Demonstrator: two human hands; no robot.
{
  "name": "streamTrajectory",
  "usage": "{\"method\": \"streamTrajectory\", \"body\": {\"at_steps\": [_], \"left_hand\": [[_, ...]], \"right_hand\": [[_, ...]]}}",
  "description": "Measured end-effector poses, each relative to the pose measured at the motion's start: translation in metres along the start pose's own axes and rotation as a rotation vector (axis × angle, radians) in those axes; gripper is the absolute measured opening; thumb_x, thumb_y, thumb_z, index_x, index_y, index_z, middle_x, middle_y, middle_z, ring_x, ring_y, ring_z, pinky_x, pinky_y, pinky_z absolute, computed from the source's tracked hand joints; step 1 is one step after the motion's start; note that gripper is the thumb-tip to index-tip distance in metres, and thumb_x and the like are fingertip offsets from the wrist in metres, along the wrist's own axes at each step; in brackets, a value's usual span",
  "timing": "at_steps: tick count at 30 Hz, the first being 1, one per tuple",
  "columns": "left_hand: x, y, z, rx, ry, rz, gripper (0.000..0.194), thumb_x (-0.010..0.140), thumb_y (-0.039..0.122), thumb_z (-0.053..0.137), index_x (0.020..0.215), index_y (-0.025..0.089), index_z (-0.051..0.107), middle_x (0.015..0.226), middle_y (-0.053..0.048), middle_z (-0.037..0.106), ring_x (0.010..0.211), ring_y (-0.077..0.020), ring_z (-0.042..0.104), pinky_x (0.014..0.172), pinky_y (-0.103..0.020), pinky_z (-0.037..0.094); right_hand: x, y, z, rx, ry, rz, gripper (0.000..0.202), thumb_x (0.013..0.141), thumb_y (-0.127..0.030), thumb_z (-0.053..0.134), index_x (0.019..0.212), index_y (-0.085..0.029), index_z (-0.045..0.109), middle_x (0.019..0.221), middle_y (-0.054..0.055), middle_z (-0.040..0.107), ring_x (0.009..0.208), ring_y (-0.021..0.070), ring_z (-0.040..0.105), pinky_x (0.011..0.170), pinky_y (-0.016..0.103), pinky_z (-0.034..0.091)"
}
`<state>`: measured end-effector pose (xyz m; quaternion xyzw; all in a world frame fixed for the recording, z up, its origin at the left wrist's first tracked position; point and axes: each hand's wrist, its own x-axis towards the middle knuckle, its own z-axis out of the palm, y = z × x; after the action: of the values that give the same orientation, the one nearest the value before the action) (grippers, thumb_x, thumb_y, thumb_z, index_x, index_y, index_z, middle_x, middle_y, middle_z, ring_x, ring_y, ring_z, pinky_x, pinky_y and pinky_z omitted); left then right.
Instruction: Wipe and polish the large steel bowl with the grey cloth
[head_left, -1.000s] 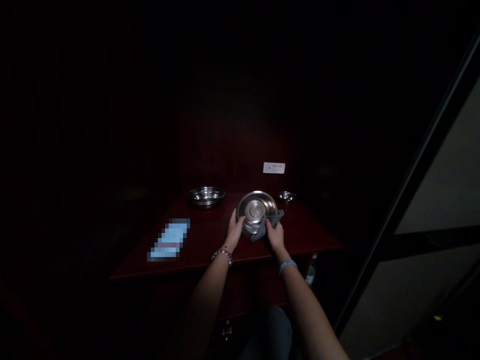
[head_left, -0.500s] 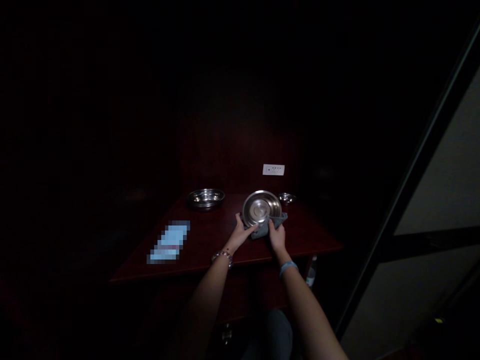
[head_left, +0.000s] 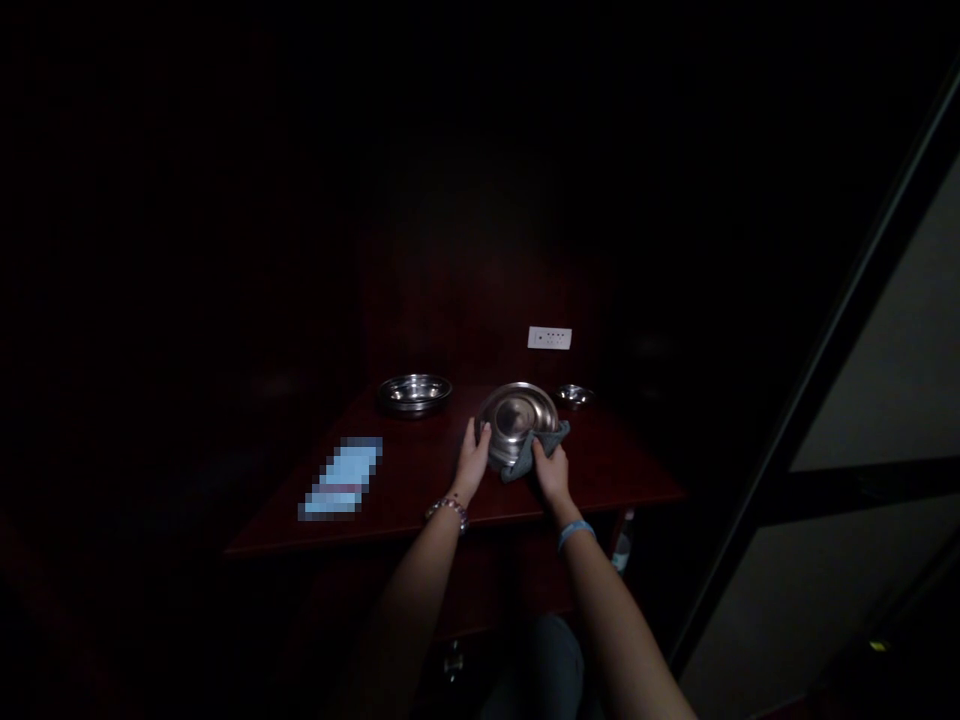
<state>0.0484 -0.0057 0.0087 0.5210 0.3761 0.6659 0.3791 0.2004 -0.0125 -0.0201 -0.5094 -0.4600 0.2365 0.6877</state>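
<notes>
Wiping seems in hand: the left hand [head_left: 470, 467] closes on the tilted bowl [head_left: 517, 412] between both grips — the right hand [head_left: 553, 474] pinches a cloth [head_left: 525, 458] against it. Turning the bowl would call for looser left fingers — below the right grip, the bottle [head_left: 624, 540] shows no readable label.

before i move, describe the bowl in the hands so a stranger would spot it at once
On the wall behind the dark red table is a white socket plate. Below it, the left hand and the right hand, with a grey cloth, hold a shiny metal bowl. It alone is tipped toward you; the bowl stack and small bowl sit level.
</notes>
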Motion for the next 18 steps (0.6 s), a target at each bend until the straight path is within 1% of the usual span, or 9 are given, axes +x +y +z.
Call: {"method": "streamTrajectory", "body": {"at_steps": [2, 3, 7, 10, 13, 15, 17, 18], "left_hand": [[-0.0002, 0.0021, -0.0005, 0.007, 0.044, -0.013, 0.051, 0.091, 0.047, 0.059, 0.134, 0.020, 0.057, 0.137, -0.013, 0.064, 0.139, -0.0267, 0.049, 0.118, -0.039, 0.035], [-0.0001, 0.0023, -0.0007, 0.011, 0.049, -0.017, 0.049, 0.092, 0.049, 0.057, 0.132, 0.020, 0.059, 0.137, -0.013, 0.064, 0.138, -0.0263, 0.051, 0.118, -0.039, 0.036], [0.0022, -0.0023, -0.0019, -0.021, -0.032, 0.010, 0.049, 0.095, 0.050, 0.052, 0.130, 0.017, 0.060, 0.141, -0.014, 0.061, 0.132, -0.0243, 0.057, 0.118, -0.038, 0.037], [0.0055, -0.0064, -0.0036, -0.066, -0.062, -0.045, 0.055, 0.098, 0.055, 0.043, 0.132, 0.015, 0.059, 0.146, -0.015, 0.057, 0.136, -0.0235, 0.053, 0.120, -0.038, 0.034], [0.0068, -0.0065, -0.0048, -0.073, -0.025, -0.101, 0.060, 0.099, 0.058, 0.037, 0.134, 0.015, 0.058, 0.149, -0.016, 0.054, 0.141, -0.0236, 0.049, 0.121, -0.039, 0.031], [0.0053, -0.0050, -0.0045, -0.055, -0.008, -0.097, 0.057, 0.098, 0.057, 0.040, 0.135, 0.017, 0.057, 0.149, -0.014, 0.054, 0.142, -0.0231, 0.048, 0.121, -0.037, 0.032], [0.0025, -0.0038, -0.0032, -0.039, -0.049, -0.081, 0.050, 0.096, 0.053, 0.049, 0.133, 0.020, 0.059, 0.147, -0.012, 0.057, 0.140, -0.0234, 0.050, 0.119, -0.036, 0.034], [0.0010, -0.0038, -0.0024, -0.035, -0.090, -0.071, 0.048, 0.094, 0.051, 0.054, 0.132, 0.021, 0.059, 0.145, -0.012, 0.058, 0.137, -0.0240, 0.052, 0.118, -0.037, 0.036]], "right_hand": [[0.0002, 0.0010, 0.0001, 0.004, -0.026, -0.016, 0.032, 0.081, -0.042, 0.065, 0.097, -0.016, 0.073, 0.102, 0.014, 0.078, 0.097, 0.0267, 0.074, 0.089, 0.034, 0.054], [0.0005, 0.0019, 0.0000, 0.002, -0.034, -0.021, 0.032, 0.081, -0.043, 0.065, 0.097, -0.016, 0.073, 0.102, 0.014, 0.078, 0.097, 0.0270, 0.074, 0.089, 0.035, 0.054], [0.0021, 0.0047, -0.0006, -0.013, -0.011, -0.018, 0.035, 0.082, -0.044, 0.064, 0.097, -0.015, 0.073, 0.104, 0.016, 0.078, 0.098, 0.0287, 0.073, 0.090, 0.036, 0.054], [0.0020, 0.0034, -0.0012, -0.018, 0.014, -0.005, 0.035, 0.082, -0.044, 0.064, 0.097, -0.014, 0.074, 0.103, 0.016, 0.078, 0.098, 0.0288, 0.074, 0.089, 0.036, 0.054], [0.0011, 0.0007, -0.0018, -0.047, 0.029, 0.005, 0.033, 0.082, -0.043, 0.064, 0.094, -0.014, 0.074, 0.100, 0.016, 0.078, 0.097, 0.0289, 0.074, 0.088, 0.035, 0.055], [0.0011, 0.0000, -0.0022, -0.055, 0.033, 0.005, 0.032, 0.082, -0.042, 0.063, 0.093, -0.014, 0.075, 0.100, 0.016, 0.078, 0.097, 0.0292, 0.074, 0.088, 0.035, 0.055], [0.0016, 0.0006, -0.0024, -0.050, 0.040, 0.012, 0.032, 0.082, -0.042, 0.063, 0.094, -0.014, 0.075, 0.101, 0.017, 0.078, 0.097, 0.0294, 0.074, 0.088, 0.035, 0.055], [0.0020, 0.0012, -0.0025, -0.045, 0.045, 0.015, 0.032, 0.082, -0.042, 0.063, 0.094, -0.014, 0.075, 0.101, 0.017, 0.078, 0.097, 0.0295, 0.074, 0.088, 0.035, 0.055]]}}
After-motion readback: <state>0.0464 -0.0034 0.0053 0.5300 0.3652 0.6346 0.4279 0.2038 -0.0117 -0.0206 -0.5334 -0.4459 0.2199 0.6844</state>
